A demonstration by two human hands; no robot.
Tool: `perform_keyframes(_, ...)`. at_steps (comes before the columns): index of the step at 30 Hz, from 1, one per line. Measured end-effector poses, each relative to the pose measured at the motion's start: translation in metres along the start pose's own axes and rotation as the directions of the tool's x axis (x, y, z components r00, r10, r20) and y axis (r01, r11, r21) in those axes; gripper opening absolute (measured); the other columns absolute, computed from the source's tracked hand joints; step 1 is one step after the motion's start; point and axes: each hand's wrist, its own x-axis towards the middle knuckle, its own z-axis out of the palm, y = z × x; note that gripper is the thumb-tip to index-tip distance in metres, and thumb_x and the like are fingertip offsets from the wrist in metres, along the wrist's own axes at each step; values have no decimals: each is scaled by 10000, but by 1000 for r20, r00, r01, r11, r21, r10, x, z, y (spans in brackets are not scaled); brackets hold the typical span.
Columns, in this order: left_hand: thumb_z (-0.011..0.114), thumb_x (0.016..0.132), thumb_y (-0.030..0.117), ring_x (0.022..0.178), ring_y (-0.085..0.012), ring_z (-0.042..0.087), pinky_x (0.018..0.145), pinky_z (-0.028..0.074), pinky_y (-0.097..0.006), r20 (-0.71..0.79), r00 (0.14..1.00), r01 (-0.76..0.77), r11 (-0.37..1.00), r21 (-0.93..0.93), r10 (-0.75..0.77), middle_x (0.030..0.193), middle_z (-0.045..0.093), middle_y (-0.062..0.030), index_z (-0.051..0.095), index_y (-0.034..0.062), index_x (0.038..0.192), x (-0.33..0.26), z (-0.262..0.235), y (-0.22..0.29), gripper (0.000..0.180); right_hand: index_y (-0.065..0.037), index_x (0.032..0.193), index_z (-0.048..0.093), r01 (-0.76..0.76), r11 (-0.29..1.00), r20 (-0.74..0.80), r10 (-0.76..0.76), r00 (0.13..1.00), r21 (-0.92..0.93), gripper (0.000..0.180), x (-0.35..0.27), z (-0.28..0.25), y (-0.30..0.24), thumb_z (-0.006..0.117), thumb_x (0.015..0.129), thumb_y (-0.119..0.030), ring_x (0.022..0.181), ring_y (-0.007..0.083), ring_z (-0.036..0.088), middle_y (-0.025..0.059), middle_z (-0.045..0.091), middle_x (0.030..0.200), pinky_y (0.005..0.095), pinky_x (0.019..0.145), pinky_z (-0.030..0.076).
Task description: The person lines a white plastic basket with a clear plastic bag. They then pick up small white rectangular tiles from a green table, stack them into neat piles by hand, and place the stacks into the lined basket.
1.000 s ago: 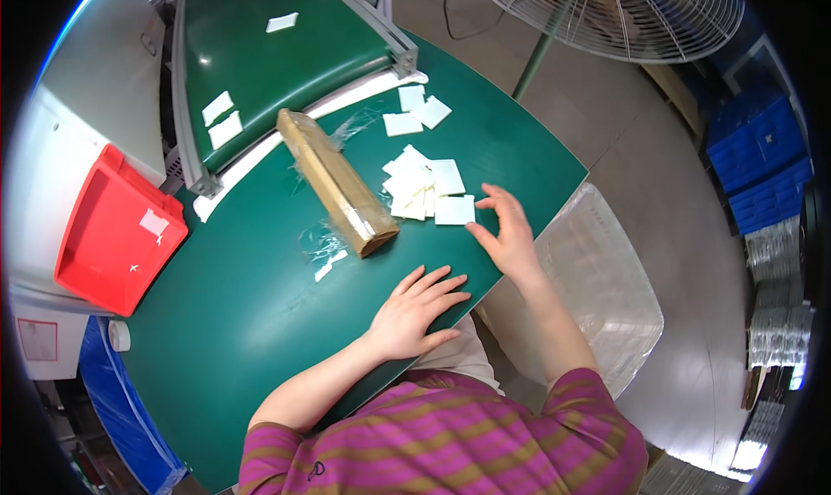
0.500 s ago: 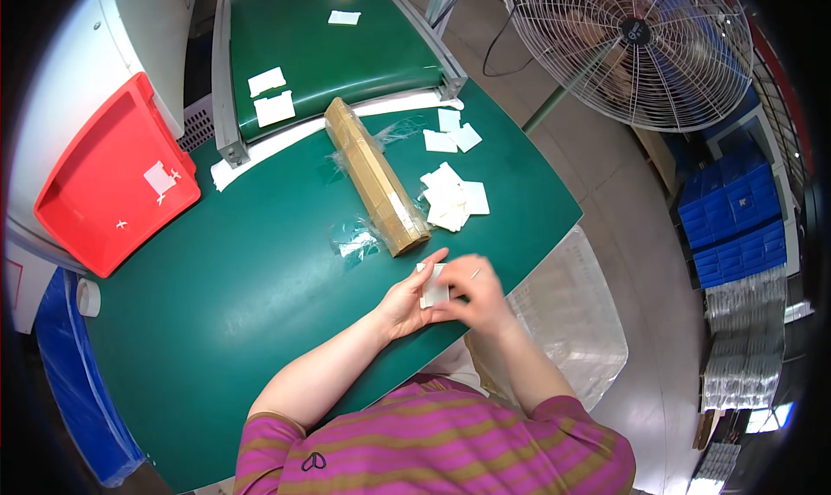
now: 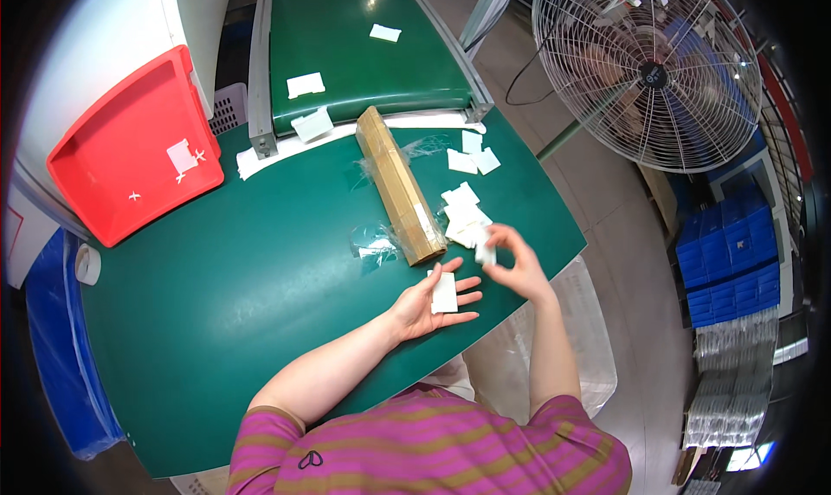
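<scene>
My left hand (image 3: 414, 311) is palm up with its fingers spread. A flat white rectangular piece (image 3: 444, 294) lies across it, held by the thumb. My right hand (image 3: 526, 274) pinches another flat white piece (image 3: 486, 252) between thumb and fingertips, at the near edge of a loose pile of white pieces (image 3: 464, 213). Just left of that pile lies a long brown cardboard strip (image 3: 396, 187) with clear tape at its sides. Whether the right hand's piece touches the pile I cannot tell.
Beyond the green table (image 3: 234, 287) a green conveyor belt (image 3: 355, 71) carries white pieces; one tilts over its near end (image 3: 312, 125). Three more pieces (image 3: 473, 155) lie right of the cardboard. A red bin (image 3: 130, 157) holds a white piece and small bits. A caged fan (image 3: 649, 71) stands right.
My right hand has left the left hand and reached toward the pile, where it pinches a white piece. My left fingers have spread out. On the belt, pieces have come nearer its end.
</scene>
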Motion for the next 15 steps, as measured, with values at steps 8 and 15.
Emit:
perform_keyframes(8,313,947,416,1087,-312,518,914,458,-480,-59,998,0,989,150,9,1133,506,-142,243,208,1372,-3,-1,1,478,-58,1019,557,96,947,-154,-149,977,-308,304,36,20,-2,605,721,-22,1112,245,498,80,551,1164,346,937,382)
perform_keyframes(15,342,962,232,1195,-346,420,990,392,-489,-100,993,-55,998,23,57,1269,408,-181,320,147,1287,-1,6,7,336,-39,848,518,210,687,-52,-340,939,-695,224,54,20,-2,655,677,-86,1012,267,532,87,570,1020,369,841,422)
